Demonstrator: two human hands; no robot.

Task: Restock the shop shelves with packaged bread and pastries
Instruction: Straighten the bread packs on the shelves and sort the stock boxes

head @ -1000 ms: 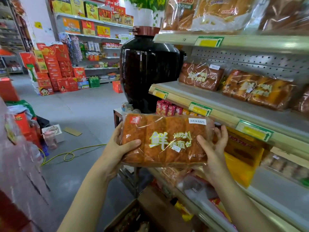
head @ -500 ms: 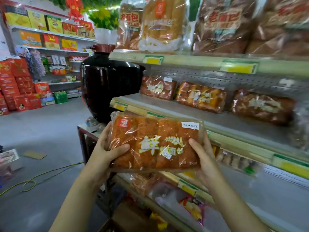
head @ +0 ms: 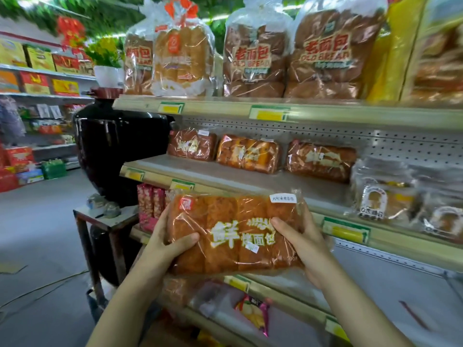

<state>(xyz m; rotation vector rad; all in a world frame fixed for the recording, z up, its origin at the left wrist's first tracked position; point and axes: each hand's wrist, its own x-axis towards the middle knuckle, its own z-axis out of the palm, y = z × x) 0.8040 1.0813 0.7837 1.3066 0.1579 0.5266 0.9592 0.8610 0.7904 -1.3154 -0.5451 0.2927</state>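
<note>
Bread pack [head: 235, 234], clear wrap with white characters and a white label at its top right corner, is held flat-on to the camera, long side roughly level, right end slightly lower. It sits in the air in front of the middle shelf [head: 250, 181], over the front edge near the left end, not on the shelf. Left hand [head: 167, 244] grips the left end: thumb across the front, fingers curled behind. Right hand [head: 305, 244] grips the right end the same way, thumb on the front near the print. At the back edge of the middle shelf, three similar loaf packs [head: 248, 154] stand in a row, leaning on the perforated back panel; stacked clear pastry packs [head: 383, 196] are at the right end. Top shelf [head: 225, 108] carries tall bags of bread [head: 253, 53] standing upright along its front edge. Yellow-green price tags [head: 345, 230] run along the shelf fronts. Big black jar [head: 117, 151] stands on a small stand [head: 110, 219] just beside the left end of the shelves. Lower shelf holds a colourful snack packet [head: 253, 314]; the rest there is too blurred to tell.
</note>
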